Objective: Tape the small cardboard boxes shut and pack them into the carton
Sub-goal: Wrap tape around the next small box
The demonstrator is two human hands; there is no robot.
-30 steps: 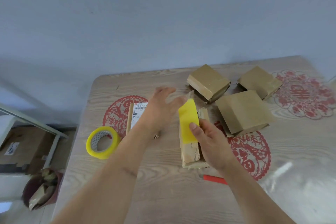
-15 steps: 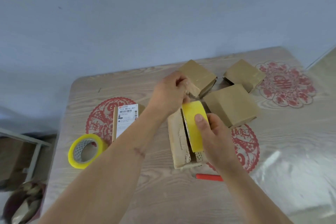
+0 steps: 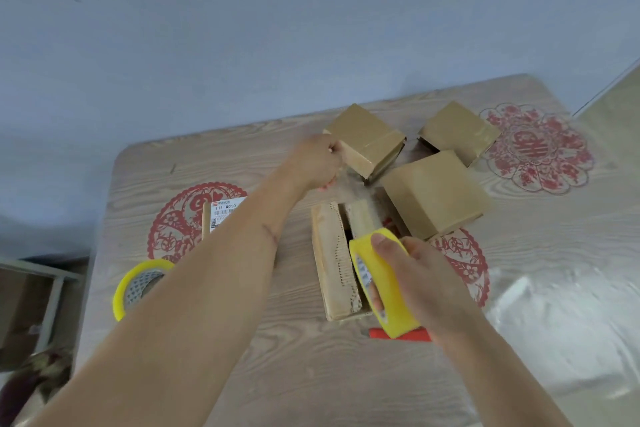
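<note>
Fingers of our right hand curl round the yellow tape roll, thumb on its rim, while our left hand pinches the pulled-out end of the clear tape strip. Both work above the wood-grain counter with its red paper-cut decals. Three closed small cardboard boxes cluster at the far side. Under the strip lies the long flat box, its top seam open. Left of it sit a labelled flat box and a second tape roll. A red cutter lies just beneath the held roll.
</note>
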